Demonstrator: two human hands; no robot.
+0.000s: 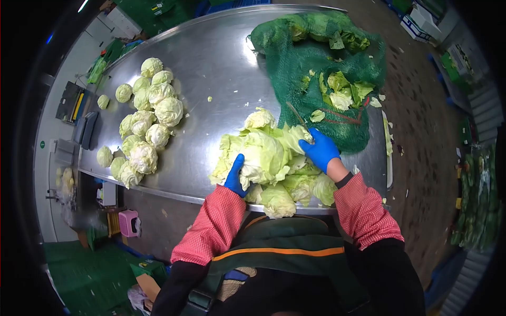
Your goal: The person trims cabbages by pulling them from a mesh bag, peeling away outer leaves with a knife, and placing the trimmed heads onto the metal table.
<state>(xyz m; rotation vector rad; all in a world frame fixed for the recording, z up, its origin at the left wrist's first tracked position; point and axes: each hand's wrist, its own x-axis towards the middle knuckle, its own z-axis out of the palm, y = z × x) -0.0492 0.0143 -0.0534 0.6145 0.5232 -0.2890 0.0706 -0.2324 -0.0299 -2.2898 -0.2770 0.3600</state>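
Note:
A large pale green cabbage (263,152) lies on the steel table (211,63) in front of me, ringed by loose outer leaves (295,187). My left hand (235,176), in a blue glove, grips the cabbage's near left side. My right hand (319,150), also blue-gloved, holds a knife (298,117) whose blade points up and away over the cabbage's right side. Both forearms wear red checked sleeve covers.
Several trimmed cabbages (145,124) are piled on the table's left part. A green net sack (327,68) with cabbages and leaf scraps lies at the far right. A pink stool (128,222) stands below the table's near edge. Crates and vegetables line the floor at right.

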